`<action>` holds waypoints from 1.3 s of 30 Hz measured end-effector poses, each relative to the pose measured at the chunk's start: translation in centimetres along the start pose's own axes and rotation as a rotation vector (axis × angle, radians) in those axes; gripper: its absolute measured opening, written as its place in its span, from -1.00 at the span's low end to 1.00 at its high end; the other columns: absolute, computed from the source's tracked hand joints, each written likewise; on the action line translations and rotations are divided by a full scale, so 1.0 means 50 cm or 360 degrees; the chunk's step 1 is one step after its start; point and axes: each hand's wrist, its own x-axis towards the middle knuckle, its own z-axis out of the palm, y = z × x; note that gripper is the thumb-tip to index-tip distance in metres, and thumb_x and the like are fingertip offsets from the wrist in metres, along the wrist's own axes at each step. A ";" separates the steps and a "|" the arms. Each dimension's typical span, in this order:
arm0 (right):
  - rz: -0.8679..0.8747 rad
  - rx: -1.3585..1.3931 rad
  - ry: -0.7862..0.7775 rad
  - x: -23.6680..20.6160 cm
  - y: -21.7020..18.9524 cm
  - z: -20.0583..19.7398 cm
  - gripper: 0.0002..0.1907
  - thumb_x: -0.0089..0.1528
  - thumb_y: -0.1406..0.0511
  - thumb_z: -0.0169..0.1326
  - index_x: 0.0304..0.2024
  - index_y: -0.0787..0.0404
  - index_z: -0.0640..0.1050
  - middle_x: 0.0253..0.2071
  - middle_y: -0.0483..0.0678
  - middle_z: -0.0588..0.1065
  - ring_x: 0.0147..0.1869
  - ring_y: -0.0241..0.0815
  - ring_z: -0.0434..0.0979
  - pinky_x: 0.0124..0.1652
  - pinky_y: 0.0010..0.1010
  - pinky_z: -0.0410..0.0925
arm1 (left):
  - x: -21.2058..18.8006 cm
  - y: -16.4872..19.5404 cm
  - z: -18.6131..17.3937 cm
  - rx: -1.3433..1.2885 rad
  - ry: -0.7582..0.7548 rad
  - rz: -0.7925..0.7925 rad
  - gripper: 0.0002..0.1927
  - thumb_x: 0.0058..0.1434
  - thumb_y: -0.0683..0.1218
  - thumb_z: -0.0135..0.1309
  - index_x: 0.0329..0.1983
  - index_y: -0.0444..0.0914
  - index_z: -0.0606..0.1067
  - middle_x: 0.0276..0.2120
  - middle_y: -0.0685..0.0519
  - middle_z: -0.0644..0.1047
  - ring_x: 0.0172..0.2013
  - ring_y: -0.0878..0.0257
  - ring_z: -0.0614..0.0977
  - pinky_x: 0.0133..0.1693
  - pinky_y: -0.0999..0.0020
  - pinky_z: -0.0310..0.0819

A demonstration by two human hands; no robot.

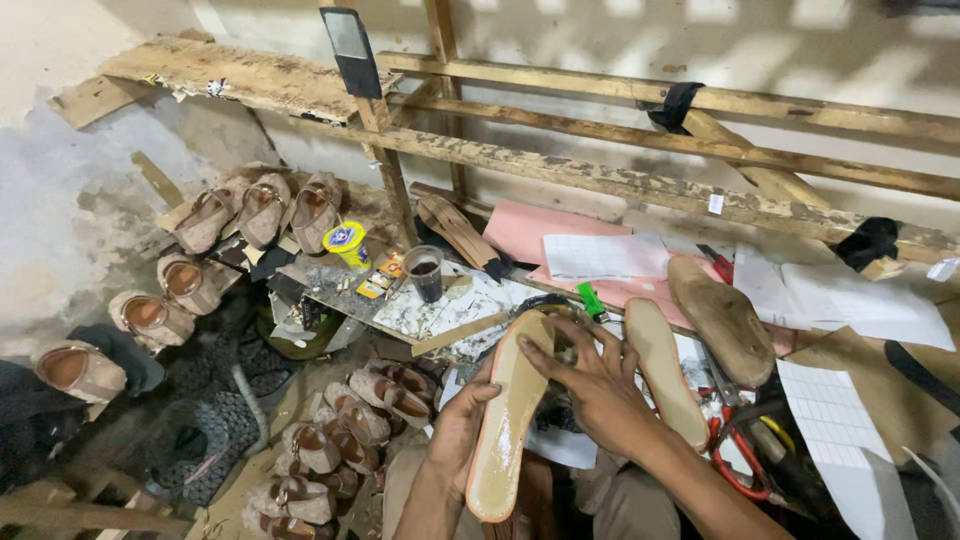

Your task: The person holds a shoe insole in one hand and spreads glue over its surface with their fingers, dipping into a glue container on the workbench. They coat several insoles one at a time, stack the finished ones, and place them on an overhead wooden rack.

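Both of our hands are meeting on a tan shoe insole (508, 425), the thing closest to us, which we are holding upright on its edge just above our lap. Our left hand (460, 430) is cupping it from the left side, fingers curled around the edge in a firm grasp, apparently to keep the thin piece from flexing. Our right hand (590, 385) is coming over the top end, fingers spread and pressing on the upper part, so it is gripping the insole too rather than hanging loose. The glossy face is turning toward us, which seems to be why we are tilting it this way.

Just right of our right hand, a second insole (665, 370) is lying flat on the cluttered bench, and beyond it a wooden shoe last (722, 318) is resting on pink paper (525, 232). Red-handled pliers (735, 460) are lying near our right forearm. A dark cup (424, 272) and a yellow tin (347, 243) are standing further back on the worktop, within reach. Finished brown sandals (350, 420) are piling up on the floor to our left, with more sandals (262, 208) leaning along the wall, kept clear of the working space. Rough wooden racks (620, 182) are spanning the wall behind.
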 end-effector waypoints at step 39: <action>-0.0567 0.0292 -0.0246 -0.080 -0.024 -0.038 -0.10 -0.03 0.49 0.09 0.23 -0.54 0.47 0.49 -0.11 0.13 0.42 0.24 0.09 0.24 0.09 0.05 | 0.044 -0.016 -0.017 -0.0447 0.0156 0.0458 -0.36 0.29 -0.09 -0.11 0.48 -0.20 0.27 0.11 -0.08 0.53 -0.09 0.14 0.65 -0.07 0.24 0.62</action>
